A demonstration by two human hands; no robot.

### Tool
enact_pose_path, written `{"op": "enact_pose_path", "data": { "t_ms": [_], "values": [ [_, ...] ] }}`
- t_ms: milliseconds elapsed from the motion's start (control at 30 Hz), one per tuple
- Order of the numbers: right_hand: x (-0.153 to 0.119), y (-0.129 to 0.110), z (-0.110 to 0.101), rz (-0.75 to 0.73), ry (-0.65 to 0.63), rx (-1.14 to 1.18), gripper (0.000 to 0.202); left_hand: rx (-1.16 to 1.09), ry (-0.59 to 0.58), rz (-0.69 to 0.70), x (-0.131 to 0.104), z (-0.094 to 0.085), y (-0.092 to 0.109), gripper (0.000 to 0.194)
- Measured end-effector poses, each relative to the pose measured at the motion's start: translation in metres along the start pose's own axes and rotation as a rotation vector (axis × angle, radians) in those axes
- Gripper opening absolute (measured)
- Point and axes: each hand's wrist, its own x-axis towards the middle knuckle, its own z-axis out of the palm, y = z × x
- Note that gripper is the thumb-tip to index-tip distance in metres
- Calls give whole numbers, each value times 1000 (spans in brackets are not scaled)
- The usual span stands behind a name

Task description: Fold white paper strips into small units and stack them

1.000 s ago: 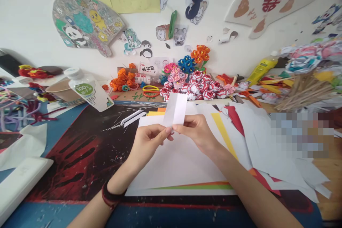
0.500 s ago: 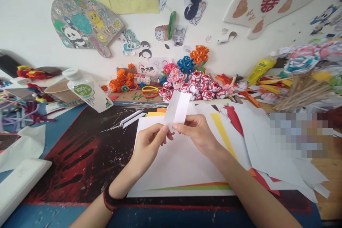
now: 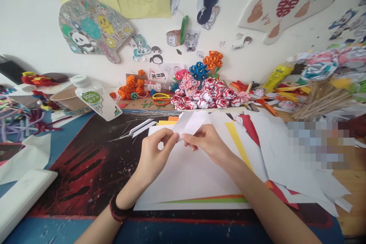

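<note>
A small folded strip of white paper [image 3: 191,122] is held up over the stack of sheets, a crease running along it. My left hand [image 3: 160,148] pinches its lower left edge between thumb and forefinger. On the other side my right hand [image 3: 206,141] grips the lower edge, its thumb close to the left thumb and its other fingers curled behind. Beneath both hands lies a large white sheet [image 3: 183,175], with green and orange sheets showing along its near edge.
White paper scraps and sheets [image 3: 286,156] spread to the right. Red-and-white paper flowers [image 3: 211,93] line the back, beside orange flowers [image 3: 131,87]. A white-capped bottle [image 3: 98,99] leans at back left; a long white case [image 3: 25,202] lies at front left. Thin wires [image 3: 126,135] rest on the dark mat [image 3: 94,167].
The white paper has tipped down and away from upright, its top edge now lower. Both thumbs have shifted slightly left along its lower edge.
</note>
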Motion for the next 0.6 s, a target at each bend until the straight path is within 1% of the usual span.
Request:
{"op": "enact_pose_path", "data": {
  "t_ms": [67,133,233,300,333,467,533,600],
  "values": [
    [1,-2,-3,10,1,-15,31,29,-1,-1,2,-3,-2,23],
    [3,-4,-5,-25,50,-45,32,49,-14,-7,4,-5,-3,25],
    [5,-4,-8,-88,107,-91,32,63,-122,-11,6,-7,-4,30],
    [5,-1,-9,-87,106,-124,32,77,-170,-17,7,-6,-4,30],
    [5,0,-8,-75,98,-142,32,82,-155,-22,7,-6,-5,28],
    [5,7,-5,-25,37,-237,27,20,14,-44,6,-4,-8,21],
    [5,10,-3,-15,18,-270,26,-59,48,-58,6,-2,-10,20],
    [6,12,0,-29,25,-254,26,-139,35,-85,4,0,-12,17]
  ]
}}
